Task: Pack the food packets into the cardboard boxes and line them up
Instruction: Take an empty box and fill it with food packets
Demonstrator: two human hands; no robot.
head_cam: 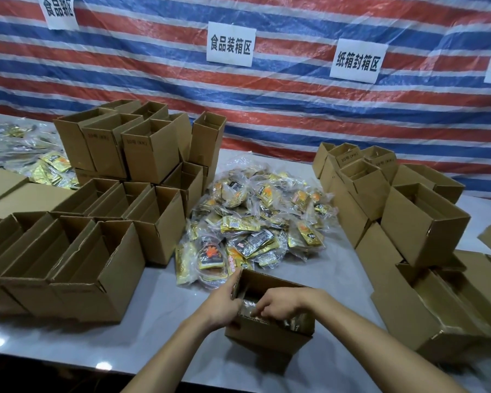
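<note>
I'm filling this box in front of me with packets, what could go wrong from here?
The box sits near the front edge of the table; pushing in with the right hand could slide it off, though the left hand grips its wall. Packets lie near its rim, so overfilling may bulge it.

An open cardboard box [267,338] stands at the near middle of the tabletop [159,324], with food packets [294,324] inside it. The left hand [224,306] grips its left wall. The right hand [279,303] reaches in from the right, fingers [262,306] curled on the packets. Just behind the box lies a packet heap [255,222]. To the heap's left, empty boxes [77,251] stand in rows, with more boxes stacked [131,143] on those at the back. To its right stand further boxes [414,222]. A second heap [26,160] lies at the far left. A tarp [295,103] with paper signs [230,45] hangs behind.
</note>
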